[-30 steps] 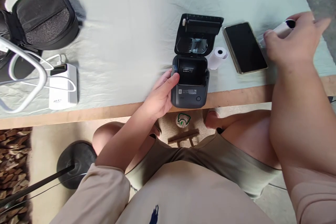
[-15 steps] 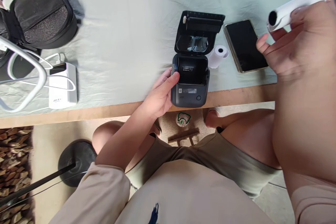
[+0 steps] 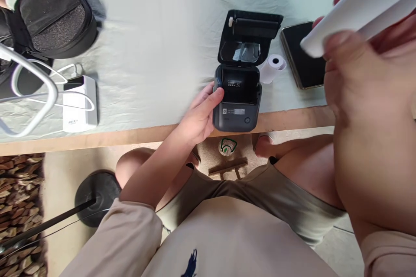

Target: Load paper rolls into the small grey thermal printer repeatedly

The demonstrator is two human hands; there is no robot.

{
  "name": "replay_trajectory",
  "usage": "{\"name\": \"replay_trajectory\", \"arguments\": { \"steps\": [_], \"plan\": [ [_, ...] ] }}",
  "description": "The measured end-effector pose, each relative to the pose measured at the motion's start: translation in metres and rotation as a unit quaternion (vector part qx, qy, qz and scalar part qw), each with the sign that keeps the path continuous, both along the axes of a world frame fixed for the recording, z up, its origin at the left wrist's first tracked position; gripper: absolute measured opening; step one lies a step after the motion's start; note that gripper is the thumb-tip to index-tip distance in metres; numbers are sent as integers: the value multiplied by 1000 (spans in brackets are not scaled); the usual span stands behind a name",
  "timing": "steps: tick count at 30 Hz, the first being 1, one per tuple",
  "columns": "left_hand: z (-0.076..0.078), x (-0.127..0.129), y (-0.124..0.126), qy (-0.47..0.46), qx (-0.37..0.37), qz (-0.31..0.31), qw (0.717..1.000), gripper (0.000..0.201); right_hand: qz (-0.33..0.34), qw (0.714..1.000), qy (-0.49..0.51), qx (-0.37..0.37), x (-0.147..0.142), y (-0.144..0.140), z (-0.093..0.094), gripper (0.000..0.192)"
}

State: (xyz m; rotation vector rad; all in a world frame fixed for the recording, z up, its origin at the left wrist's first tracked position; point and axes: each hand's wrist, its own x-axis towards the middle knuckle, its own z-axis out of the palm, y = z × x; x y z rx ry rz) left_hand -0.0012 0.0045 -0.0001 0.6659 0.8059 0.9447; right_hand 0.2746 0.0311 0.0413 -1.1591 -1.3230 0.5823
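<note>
A small dark grey printer stands at the table's front edge with its lid flipped open and its paper bay bare. My left hand rests against the printer's left side, thumb on the blue corner. My right hand is raised close to the camera and grips a long white paper roll, which looks blurred and large. A second, short white paper roll lies on the cloth just right of the printer. A black phone lies face up beyond it, partly hidden by my right hand.
A pale green cloth covers the table, with the wooden edge showing in front. A black bag sits at the far left, a white power bank with cables beside it. My knees are under the table.
My right hand has lifted the long white roll off the cloth near the phone and brought it up toward the camera. My left hand has stayed on the printer.
</note>
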Motion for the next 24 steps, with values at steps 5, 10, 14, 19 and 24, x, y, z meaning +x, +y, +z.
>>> {"name": "replay_trajectory", "arguments": {
  "steps": [5,10,14,19,24],
  "plan": [
    [4,2,-3,12,6,9,1000,42,98,958,-241,123,-40,-27,2,25],
    [5,4,-4,5,28,10,1000,51,128,923,-354,79,-56,-26,-10,41],
    [5,3,-2,-5,37,-1,999,52,122,900,-417,13,-52,-23,-7,45],
    [4,1,0,-9,25,-18,999,59,108,897,-427,29,-50,-23,-4,38],
    [4,0,-1,-14,19,-13,1000,56,76,909,-404,72,-55,-23,-16,33]
  ]
}}
